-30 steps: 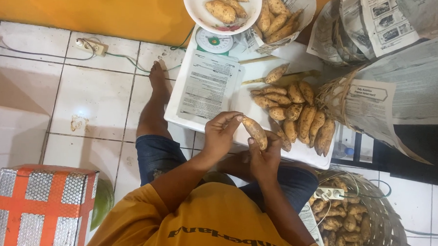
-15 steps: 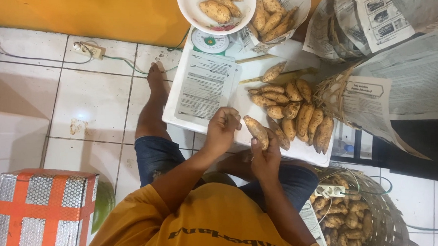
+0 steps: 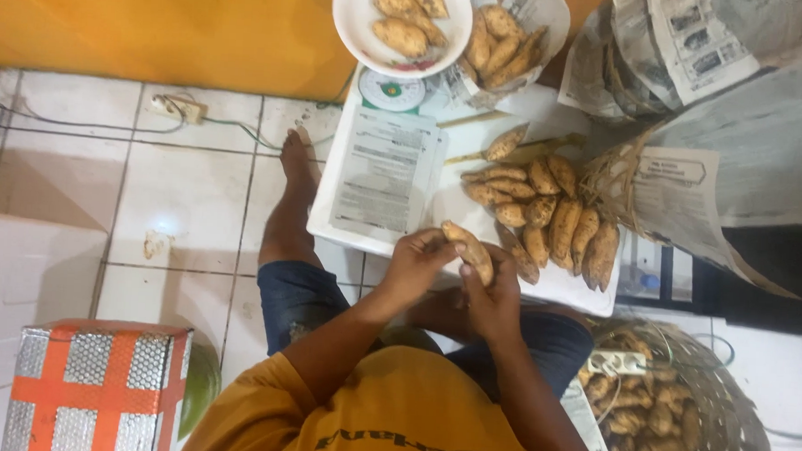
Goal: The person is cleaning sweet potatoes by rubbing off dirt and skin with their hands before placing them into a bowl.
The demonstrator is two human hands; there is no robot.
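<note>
Both hands [image 3: 453, 277] hold a sweet potato [image 3: 469, 251]; white plate [image 3: 351, 20] holds more.

Both forearms reach forward, bent at the elbows. The left hand [image 3: 414, 267] and right hand [image 3: 492, 297] meet, fingers curled, just short of the white board [image 3: 329, 215].

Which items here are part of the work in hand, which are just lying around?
In use: left hand, right hand, held tuber, tuber pile, white board, plate of tubers, basket.
Lying about: foil box, power strip, newspapers.
</note>
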